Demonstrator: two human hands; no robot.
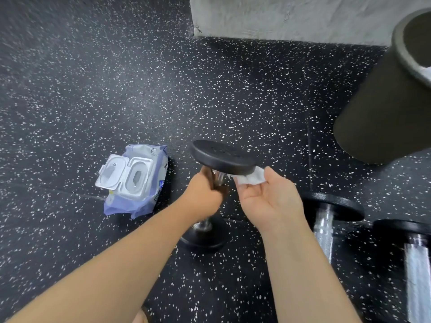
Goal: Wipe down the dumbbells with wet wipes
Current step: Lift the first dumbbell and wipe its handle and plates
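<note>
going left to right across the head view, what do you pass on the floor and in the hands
wipes pack → upright dumbbell gripped by left hand → wipe pinched in right hand → second dumbbell → third dumbbell; bin overlaps those last two, so left out

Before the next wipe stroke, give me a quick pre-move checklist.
1. Left hand grips the dumbbell by its handle: ok.
2. Dumbbell upright, lower head on the floor: ok.
3. Right hand holds the wipe at the upper head's underside: ok.
4. Wipe wet enough: cannot tell.
5. Wipes pack lid closed: not ok, it is open.
6. Two other dumbbells wiped: cannot tell.
</note>
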